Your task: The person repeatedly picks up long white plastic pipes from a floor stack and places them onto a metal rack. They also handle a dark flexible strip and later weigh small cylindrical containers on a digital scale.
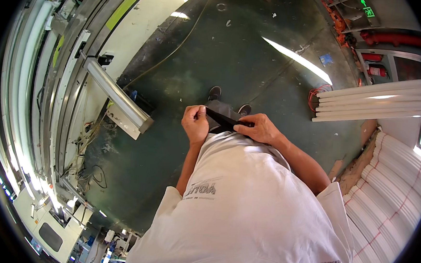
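In front of my waist, a black strip (222, 120), cloth or strap-like, stretches between my two hands. Its left end is pinched by my left hand (195, 126), with the thumb up and the fingers curled in. Closer to my body, my right hand (261, 130) grips the other end between thumb and fingers. The strip looks soft and slightly slack near its middle. What part of it lies inside each fist is hidden. Below it show my grey trousers and dark shoes (214, 93) on the green floor.
A long machine with metal rails (74, 70) and a jutting roller-like bar (116, 97) stands on the left. White tubes (376, 100) stick out at the right, above stacked white lengths (390, 190). A yellowish cable (179, 45) and a red coiled cord (314, 97) lie on the floor.
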`<state>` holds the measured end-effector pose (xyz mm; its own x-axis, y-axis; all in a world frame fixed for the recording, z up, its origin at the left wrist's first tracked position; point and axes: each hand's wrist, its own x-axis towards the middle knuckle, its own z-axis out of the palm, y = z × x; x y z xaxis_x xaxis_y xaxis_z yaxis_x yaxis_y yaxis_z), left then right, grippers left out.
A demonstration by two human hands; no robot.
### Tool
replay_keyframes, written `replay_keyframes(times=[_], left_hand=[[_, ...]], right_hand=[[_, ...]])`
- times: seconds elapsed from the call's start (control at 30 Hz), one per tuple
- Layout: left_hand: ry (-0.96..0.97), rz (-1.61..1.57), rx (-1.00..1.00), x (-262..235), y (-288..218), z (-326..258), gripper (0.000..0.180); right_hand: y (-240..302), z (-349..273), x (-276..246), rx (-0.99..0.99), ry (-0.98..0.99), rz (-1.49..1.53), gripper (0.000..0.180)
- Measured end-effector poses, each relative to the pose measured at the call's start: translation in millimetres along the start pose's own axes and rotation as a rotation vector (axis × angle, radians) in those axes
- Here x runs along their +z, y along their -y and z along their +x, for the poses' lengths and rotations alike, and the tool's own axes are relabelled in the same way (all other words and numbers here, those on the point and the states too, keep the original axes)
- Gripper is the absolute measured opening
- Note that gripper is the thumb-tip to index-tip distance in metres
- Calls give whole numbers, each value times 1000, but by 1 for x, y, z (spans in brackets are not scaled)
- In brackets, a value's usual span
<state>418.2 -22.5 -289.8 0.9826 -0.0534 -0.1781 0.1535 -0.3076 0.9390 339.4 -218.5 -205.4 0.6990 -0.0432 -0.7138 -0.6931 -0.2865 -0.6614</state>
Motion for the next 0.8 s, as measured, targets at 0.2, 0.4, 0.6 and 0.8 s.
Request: replay_keyframes(times=[0.2, 0.4, 0.6, 0.8], left_hand=[[-120, 101, 10, -11, 16, -4, 9], [639, 249, -250, -81, 26, 17, 17], [629, 98, -506, -115, 56, 42, 22], [821, 180, -1360, -178, 208, -36, 24]], right_hand=[[-16, 7, 15, -175, -5, -114, 40], [-51, -9, -18, 41, 80, 339, 30], [-110, -52, -18, 51, -1, 229, 30], [-259, -86, 64, 320, -257, 27, 30]])
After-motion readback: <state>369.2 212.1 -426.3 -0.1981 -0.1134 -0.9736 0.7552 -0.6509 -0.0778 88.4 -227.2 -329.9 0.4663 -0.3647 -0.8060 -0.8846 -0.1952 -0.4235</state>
